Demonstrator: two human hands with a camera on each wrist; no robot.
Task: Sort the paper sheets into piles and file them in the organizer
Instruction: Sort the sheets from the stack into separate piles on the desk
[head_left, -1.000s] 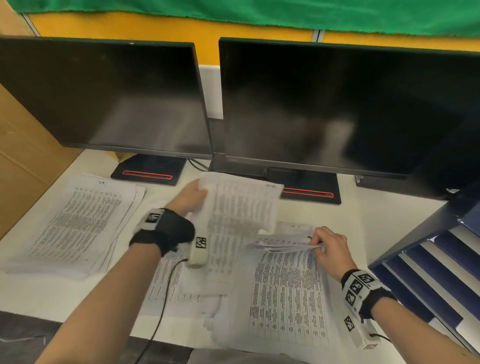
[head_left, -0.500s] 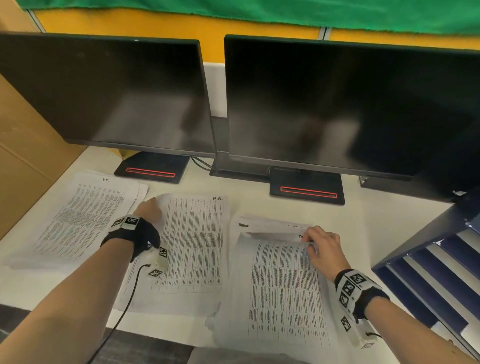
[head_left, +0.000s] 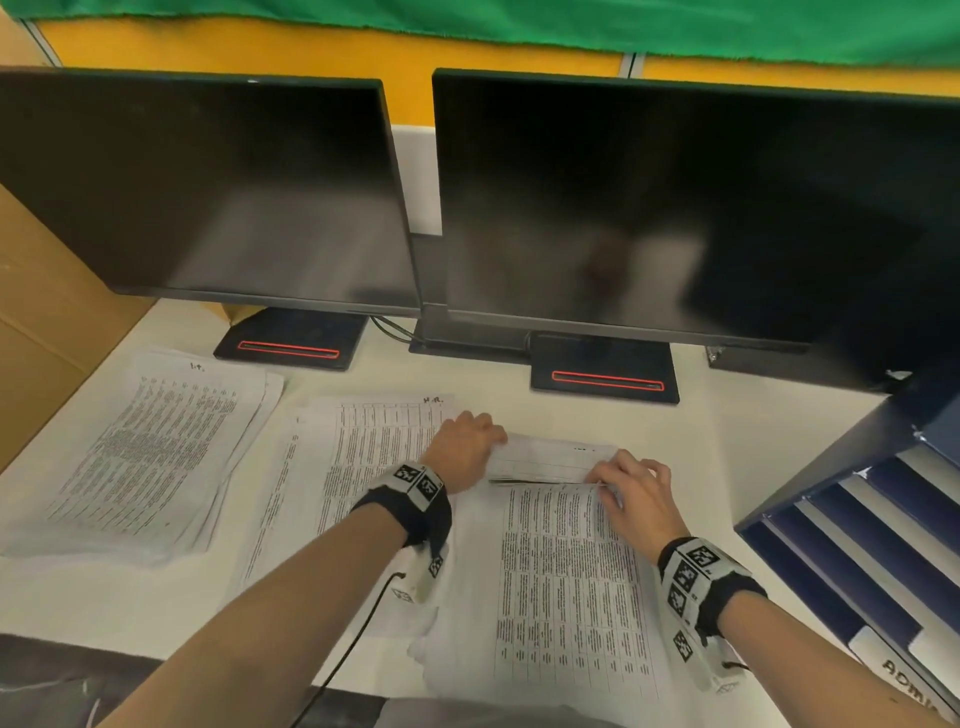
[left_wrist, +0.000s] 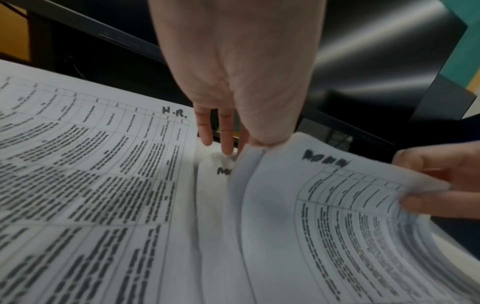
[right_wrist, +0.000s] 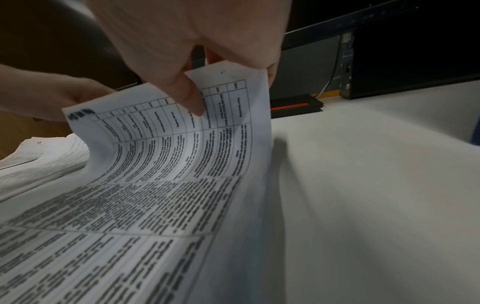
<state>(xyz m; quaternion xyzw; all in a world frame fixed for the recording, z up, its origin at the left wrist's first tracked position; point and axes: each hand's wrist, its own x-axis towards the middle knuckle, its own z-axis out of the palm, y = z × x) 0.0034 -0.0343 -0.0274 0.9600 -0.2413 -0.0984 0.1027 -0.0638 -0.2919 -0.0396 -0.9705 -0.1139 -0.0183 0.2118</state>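
**Next sheet lifted from the unsorted stack**

The left hand (head_left: 462, 449), which 0.5 s ago was laying a sheet on the middle pile (head_left: 374, 457) marked H.R., has crossed right and now pinches the far-left corner of the top sheet (head_left: 550, 460). The right hand (head_left: 631, 493) pinches its far-right corner, thumb on top, curling it off the near stack (head_left: 566, 587). The far-left pile (head_left: 156, 441) lies flat. The organizer (head_left: 852, 530) waits right, so sorting likely continues before filing.

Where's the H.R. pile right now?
In the head view the H.R. pile lies flat at desk centre, between the left pile and the stack under both hands, just left of the left hand.
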